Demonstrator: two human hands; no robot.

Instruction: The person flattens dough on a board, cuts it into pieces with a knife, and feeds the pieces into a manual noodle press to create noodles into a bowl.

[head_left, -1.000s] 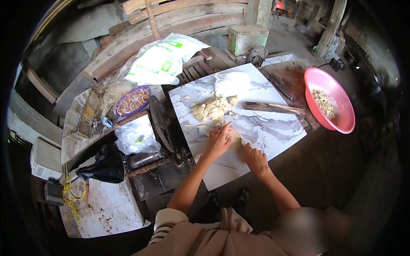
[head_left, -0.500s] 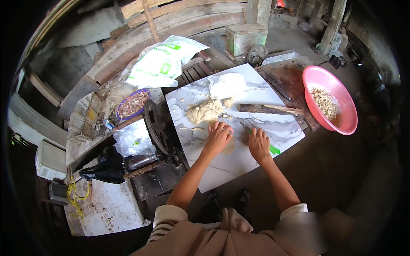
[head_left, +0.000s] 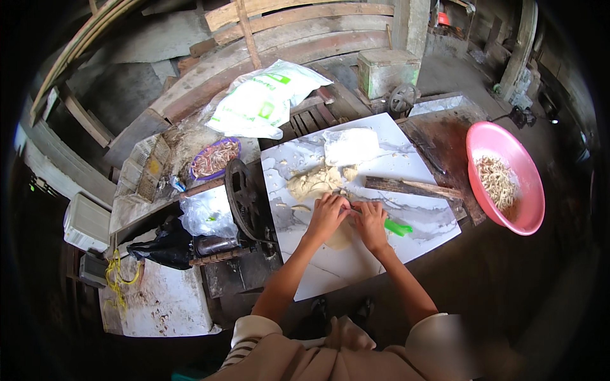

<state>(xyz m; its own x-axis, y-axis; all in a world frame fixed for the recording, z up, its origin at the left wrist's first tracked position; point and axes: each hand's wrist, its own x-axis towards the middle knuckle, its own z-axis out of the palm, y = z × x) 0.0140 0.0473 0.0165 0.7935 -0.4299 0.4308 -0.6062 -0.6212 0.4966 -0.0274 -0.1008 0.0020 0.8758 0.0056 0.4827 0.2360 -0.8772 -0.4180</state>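
- On the white and grey board (head_left: 324, 273), near the middle of its close edge, lies a flat piece of dough (head_left: 338, 240).
- Its near end points back at the person, and its long way seems to run from the hands toward the body. The far end is hidden by the fingers.
- Left hand (head_left: 326, 217) is over the far part of the dough, with its fingers bent and its tips pointing away and a bit to the right.
- Right hand (head_left: 370, 225) is just beside it, fingers bent too. The tips of both hands come close together, but I cannot tell what they pinch, if anything.
- A green handle (head_left: 399, 228) sticks out beside the right hand. It points right and a little toward the person.
- Past the hands sits a big soft lump of dough (head_left: 314, 183), with a small lump (head_left: 350, 172) near its right side.
- Behind those is a white bag (head_left: 351, 147).
- Right of the lumps, a dark wood bar (head_left: 394, 185) lies left to right.
- Farther right, a pink bowl (head_left: 508, 145) holds pale strips (head_left: 495, 183).
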